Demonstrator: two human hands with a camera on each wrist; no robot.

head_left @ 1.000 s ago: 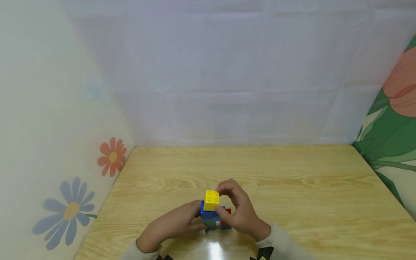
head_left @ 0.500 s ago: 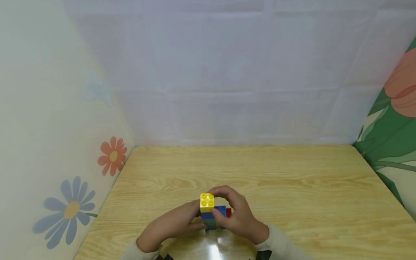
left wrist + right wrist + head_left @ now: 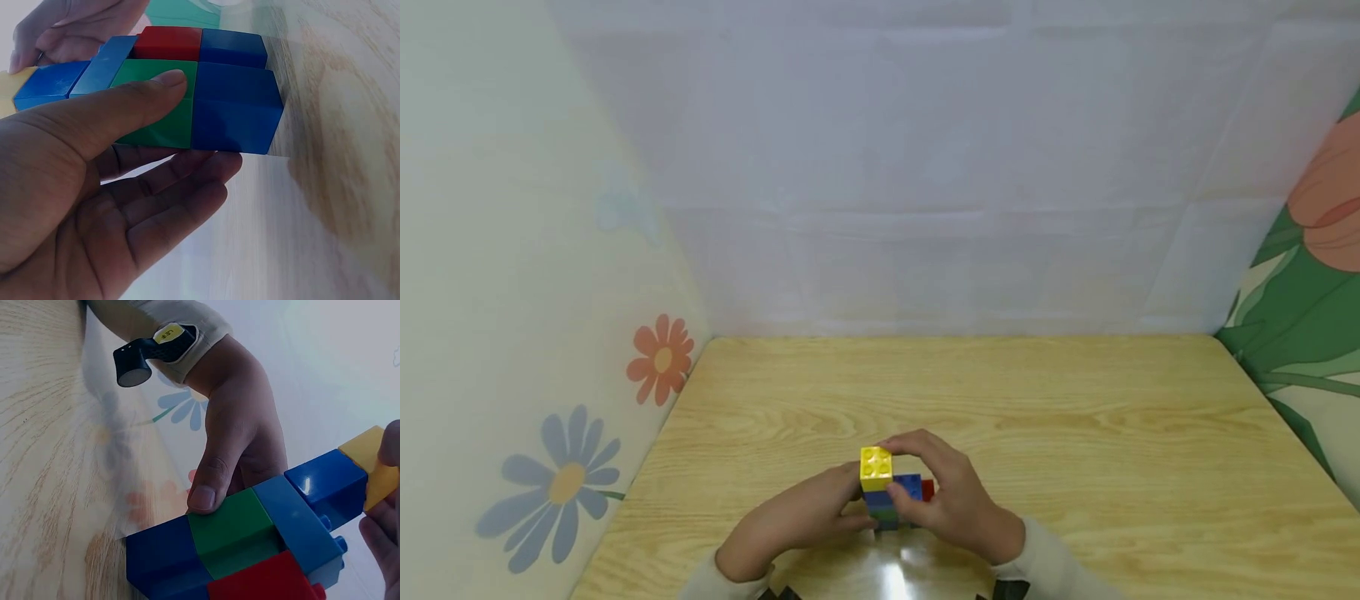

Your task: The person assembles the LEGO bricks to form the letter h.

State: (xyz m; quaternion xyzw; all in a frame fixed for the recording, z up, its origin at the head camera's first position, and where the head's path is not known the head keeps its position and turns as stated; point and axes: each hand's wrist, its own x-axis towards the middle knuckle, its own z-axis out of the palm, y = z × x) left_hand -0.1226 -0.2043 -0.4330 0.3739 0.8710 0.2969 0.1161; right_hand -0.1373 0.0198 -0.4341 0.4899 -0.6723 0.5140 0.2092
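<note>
A yellow brick (image 3: 876,468) tops a small build of toy building bricks, pinched between the thumb and fingers of my right hand (image 3: 953,493). It meets a blue brick (image 3: 328,486) beneath it. Below that come a longer blue brick (image 3: 295,520), with studs showing, and a green brick (image 3: 230,532). A dark blue brick (image 3: 236,107) forms the base under the green one. Beside this column a red brick (image 3: 169,44) sits on another dark blue brick (image 3: 234,49). My left hand (image 3: 812,507) grips the build low on its left side, its thumb on the green brick.
The build stands at the near middle of a wood-grain table (image 3: 1000,400). A white cloth (image 3: 880,167) hangs behind the table. Flower-patterned panels (image 3: 565,487) flank it on the left and right. A black wrist camera mount (image 3: 147,359) sits on the left sleeve.
My right hand has brought the yellow brick slightly left and straightened it over the left end of the blue top. Over the last half second almost nothing moves. My left hand keeps its place.
</note>
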